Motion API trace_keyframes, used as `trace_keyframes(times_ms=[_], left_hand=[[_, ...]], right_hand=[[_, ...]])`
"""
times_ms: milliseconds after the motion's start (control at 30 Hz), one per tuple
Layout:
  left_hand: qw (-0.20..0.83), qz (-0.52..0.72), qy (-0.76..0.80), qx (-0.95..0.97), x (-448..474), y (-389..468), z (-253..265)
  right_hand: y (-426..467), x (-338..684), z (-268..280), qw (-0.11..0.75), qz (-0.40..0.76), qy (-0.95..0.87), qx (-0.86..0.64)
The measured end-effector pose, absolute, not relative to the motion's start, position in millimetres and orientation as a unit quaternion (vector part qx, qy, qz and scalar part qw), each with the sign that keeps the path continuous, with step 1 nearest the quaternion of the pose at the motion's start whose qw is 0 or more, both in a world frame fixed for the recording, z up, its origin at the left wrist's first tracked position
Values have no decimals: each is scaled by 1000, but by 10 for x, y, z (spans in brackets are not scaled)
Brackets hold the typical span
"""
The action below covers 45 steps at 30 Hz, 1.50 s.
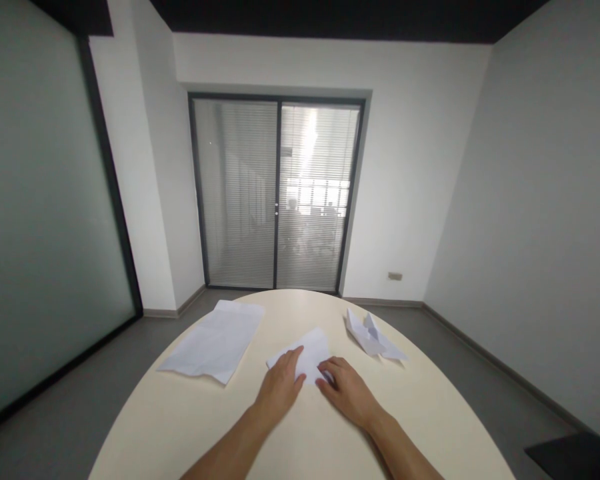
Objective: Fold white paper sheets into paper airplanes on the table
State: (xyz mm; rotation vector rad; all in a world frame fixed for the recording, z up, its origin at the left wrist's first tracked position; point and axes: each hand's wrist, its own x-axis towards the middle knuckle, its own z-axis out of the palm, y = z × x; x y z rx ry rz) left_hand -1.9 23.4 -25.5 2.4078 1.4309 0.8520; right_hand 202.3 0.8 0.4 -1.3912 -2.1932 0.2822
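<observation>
Ahead of you, a dark-framed glass partition [240, 200] with slatted blinds [313, 260] meets a white wall [420, 147]; frosted glass [45, 200] stands left, gray floor [190, 308] below.

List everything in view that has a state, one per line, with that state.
Left hand: open, resting on the middle paper
Right hand: fingers curled at that paper's edge; grip unclear
Middle paper: apparently folded, partly covered
Left paper: spread out, slightly wavy
Right paper: folded into a boat-like shape, points upward
Blinds: lowered
</observation>
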Motion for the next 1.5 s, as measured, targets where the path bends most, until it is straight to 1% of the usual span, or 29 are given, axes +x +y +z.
trace_keyframes(times_ms=[167,333,500,733,1000,1133,1233,1400,1500], left_hand=[[57,313,478,819,-27,233,-234],[63,279,485,826,-25,233,-151],[63,294,473,828,-25,192,-114],[87,299,441,842,-30,164,-145],[88,258,450,851,-12,112,-123],[87,245,450,854,-19,86,-122],[87,242,445,858,-27,75,-114],[80,264,429,860,-13,70,-81],[87,248,432,863,-3,66,-63]], right_hand=[[-3,2033,28,268,126,-820,-490],[-58,1982,160,261,131,-830,-475],[-107,1927,267,249,139,-842,-457],[-56,1962,137,273,159,-832,-456],[-4,2027,33,194,114,-825,-518],[-14,2018,57,179,120,-822,-527],[-15,2015,74,192,124,-825,-517],[-14,2011,88,244,131,-837,-471],[-14,2016,73,252,138,-839,-463]])
